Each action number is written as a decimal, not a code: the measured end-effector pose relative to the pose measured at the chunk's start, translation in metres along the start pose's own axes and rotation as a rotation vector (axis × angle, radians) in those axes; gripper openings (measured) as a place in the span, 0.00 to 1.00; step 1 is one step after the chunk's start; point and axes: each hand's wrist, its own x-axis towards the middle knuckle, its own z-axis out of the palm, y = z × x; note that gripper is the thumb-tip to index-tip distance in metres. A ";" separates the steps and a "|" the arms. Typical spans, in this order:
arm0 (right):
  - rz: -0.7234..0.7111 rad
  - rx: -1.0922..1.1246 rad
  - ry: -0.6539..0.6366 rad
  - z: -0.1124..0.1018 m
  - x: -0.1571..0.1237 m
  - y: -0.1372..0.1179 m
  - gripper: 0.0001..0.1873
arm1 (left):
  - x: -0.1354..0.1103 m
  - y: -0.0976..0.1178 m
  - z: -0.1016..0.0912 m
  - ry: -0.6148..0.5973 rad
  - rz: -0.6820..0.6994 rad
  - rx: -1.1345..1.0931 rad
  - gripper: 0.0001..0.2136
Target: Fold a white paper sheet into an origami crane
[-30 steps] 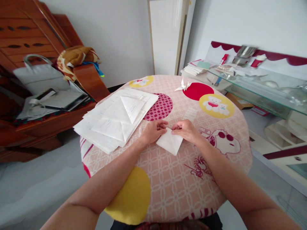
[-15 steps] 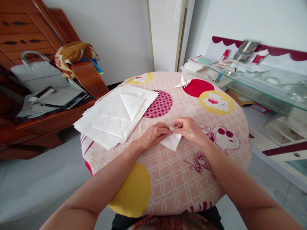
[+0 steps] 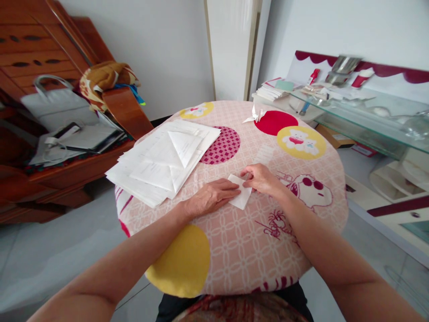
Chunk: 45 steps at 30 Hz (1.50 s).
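Note:
A small folded square of white paper [image 3: 240,197] lies on the patterned tablecloth in front of me, one corner toward me. My left hand [image 3: 214,196] rests flat, its outstretched fingers pressing on the paper's left side. At the right corner, the thumb and fingers of my right hand [image 3: 262,179] pinch the paper's edge. Left of my hands lies a stack of white sheets [image 3: 150,172], with a folded triangular sheet [image 3: 184,145] on top. A white folded paper crane [image 3: 256,113] stands near the far edge of the table.
The round table [image 3: 241,250] has a padded pink cloth. To the right, a glass shelf [image 3: 368,116] holds a metal pot [image 3: 346,65] and a red cup [image 3: 361,79]. A wooden bench [image 3: 83,165] with a grey bag [image 3: 60,105] stands at the left.
My left hand has slid slightly left and flattened, exposing the paper's upper part. The paper now shows as a flat square. My right hand stays at its right side.

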 end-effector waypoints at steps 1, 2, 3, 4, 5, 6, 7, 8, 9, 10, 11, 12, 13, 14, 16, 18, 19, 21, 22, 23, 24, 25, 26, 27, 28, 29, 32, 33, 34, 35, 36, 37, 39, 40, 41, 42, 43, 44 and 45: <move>-0.002 -0.002 0.005 0.000 0.000 0.000 0.16 | -0.003 0.002 0.000 -0.001 0.002 -0.016 0.14; -0.006 0.000 0.009 0.000 0.000 0.000 0.16 | -0.005 0.003 -0.001 -0.004 0.000 -0.033 0.14; -0.011 0.005 0.011 0.000 -0.001 0.000 0.16 | -0.007 0.004 -0.001 -0.012 -0.004 -0.050 0.15; -0.014 0.010 0.012 0.000 -0.001 0.000 0.16 | -0.008 0.006 -0.001 -0.029 -0.007 -0.066 0.15; -0.015 0.013 0.012 0.000 -0.001 0.000 0.16 | -0.008 0.007 -0.001 -0.047 -0.007 -0.079 0.16; -0.015 0.014 0.012 0.000 -0.001 0.000 0.16 | -0.009 0.008 -0.002 -0.066 -0.004 -0.086 0.16; -0.016 0.013 0.011 0.000 0.000 0.000 0.16 | -0.009 0.009 -0.002 -0.079 0.003 -0.089 0.17; -0.016 0.011 0.011 0.000 0.000 0.000 0.16 | -0.008 0.010 -0.002 -0.090 0.010 -0.088 0.17; -0.016 0.009 0.009 0.000 0.000 0.000 0.16 | -0.008 0.011 -0.003 -0.096 0.015 -0.084 0.17; -0.016 0.009 0.009 0.000 0.000 0.000 0.16 | -0.008 0.011 -0.003 -0.097 0.017 -0.083 0.17; -0.013 0.011 0.008 0.000 0.000 0.000 0.16 | -0.009 0.012 -0.003 -0.095 0.018 -0.083 0.17; -0.010 0.017 0.006 0.000 0.000 0.000 0.16 | -0.009 0.012 -0.003 -0.092 0.019 -0.086 0.17; -0.004 0.026 0.002 0.000 0.000 0.000 0.16 | -0.010 0.012 -0.003 -0.088 0.021 -0.089 0.17; 0.001 0.037 -0.002 0.000 0.000 0.000 0.16 | -0.010 0.012 -0.002 -0.083 0.018 -0.090 0.17; 0.015 0.059 -0.009 0.000 0.000 0.000 0.17 | -0.011 0.011 -0.001 -0.072 0.004 -0.087 0.17; 0.030 0.073 -0.008 0.000 0.000 0.000 0.17 | -0.011 0.010 0.001 -0.061 -0.009 -0.089 0.16; 0.039 0.076 -0.006 0.000 0.000 0.000 0.17 | -0.011 0.009 0.001 -0.057 -0.013 -0.095 0.16; 0.049 0.079 0.001 0.000 0.001 -0.001 0.17 | -0.010 0.008 0.002 -0.052 -0.016 -0.113 0.16; 0.048 0.080 0.006 0.001 0.001 -0.001 0.17 | -0.010 0.007 0.002 -0.051 -0.021 -0.123 0.16; 0.043 0.081 0.013 0.001 0.001 0.000 0.16 | -0.009 0.006 0.002 -0.050 -0.029 -0.133 0.16; 0.038 0.082 0.022 0.001 0.001 0.000 0.16 | -0.009 0.005 0.002 -0.049 -0.038 -0.143 0.16; 0.033 0.084 0.032 0.001 0.001 0.000 0.15 | -0.009 0.005 0.002 -0.045 -0.048 -0.153 0.16; 0.031 0.086 0.040 0.002 0.001 0.000 0.15 | -0.009 0.004 0.002 -0.040 -0.058 -0.164 0.15; 0.031 0.087 0.044 0.002 0.001 0.001 0.14 | -0.009 0.003 0.002 -0.036 -0.064 -0.172 0.15; 0.032 0.089 0.048 0.002 0.001 0.001 0.14 | -0.009 0.003 0.002 -0.031 -0.066 -0.180 0.15; 0.031 0.090 0.050 0.003 0.001 0.001 0.14 | -0.009 0.003 0.003 -0.028 -0.063 -0.185 0.15; 0.025 0.085 0.054 0.002 0.001 0.001 0.14 | -0.007 0.004 0.004 -0.013 -0.046 -0.180 0.15; 0.024 0.083 0.053 0.002 0.001 0.001 0.13 | -0.006 0.004 0.005 -0.005 -0.041 -0.174 0.15; 0.022 0.078 0.049 0.001 0.001 0.001 0.13 | -0.005 0.005 0.005 0.003 -0.037 -0.166 0.14; 0.020 0.070 0.043 0.000 0.000 0.001 0.13 | -0.005 0.007 0.005 0.007 -0.032 -0.157 0.14; 0.017 0.061 0.037 -0.002 0.000 0.001 0.13 | -0.004 0.008 0.005 0.007 -0.026 -0.148 0.14; 0.014 0.052 0.031 -0.003 0.000 0.002 0.13 | -0.003 0.009 0.005 0.001 -0.019 -0.142 0.13; 0.012 0.036 0.024 -0.005 -0.001 0.002 0.13 | -0.003 0.011 0.004 -0.007 -0.007 -0.130 0.13; 0.013 0.034 0.021 -0.006 -0.001 0.002 0.13 | -0.003 0.011 0.004 -0.009 -0.004 -0.124 0.13; 0.015 0.037 0.019 -0.007 -0.002 0.003 0.13 | -0.002 0.011 0.004 -0.007 -0.002 -0.118 0.13; 0.018 0.040 0.017 -0.007 -0.002 0.003 0.13 | -0.002 0.011 0.005 -0.003 0.000 -0.113 0.13; 0.020 0.042 0.018 -0.007 -0.002 0.003 0.13 | -0.003 0.011 0.006 0.003 0.001 -0.109 0.13; 0.020 0.043 0.019 -0.007 -0.002 0.003 0.13 | -0.003 0.010 0.006 0.011 0.001 -0.108 0.13; 0.018 0.043 0.020 -0.006 -0.001 0.003 0.13 | -0.003 0.010 0.007 0.018 0.000 -0.109 0.13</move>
